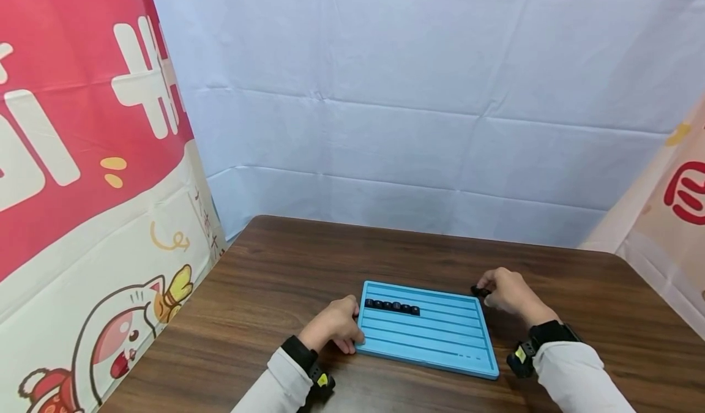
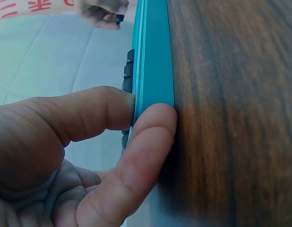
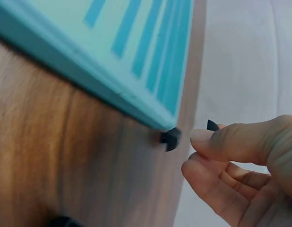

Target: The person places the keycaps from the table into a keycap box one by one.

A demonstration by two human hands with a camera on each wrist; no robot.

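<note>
A light-blue grooved tray lies flat on the wooden table. A short row of black keycaps sits in one of its upper grooves, toward the left. My left hand pinches the tray's left edge; in the left wrist view, thumb and finger press against its rim. Beyond the tray's far right corner, my right hand pinches a small black keycap, mostly covered by the thumb. Close to the fingertips, another black piece appears beside the tray corner, slightly blurred.
The brown wooden table extends around the tray on all sides. A pale cloth hangs behind it, with a printed red-and-white banner on the left. A dark blurred object shows at the bottom of the right wrist view.
</note>
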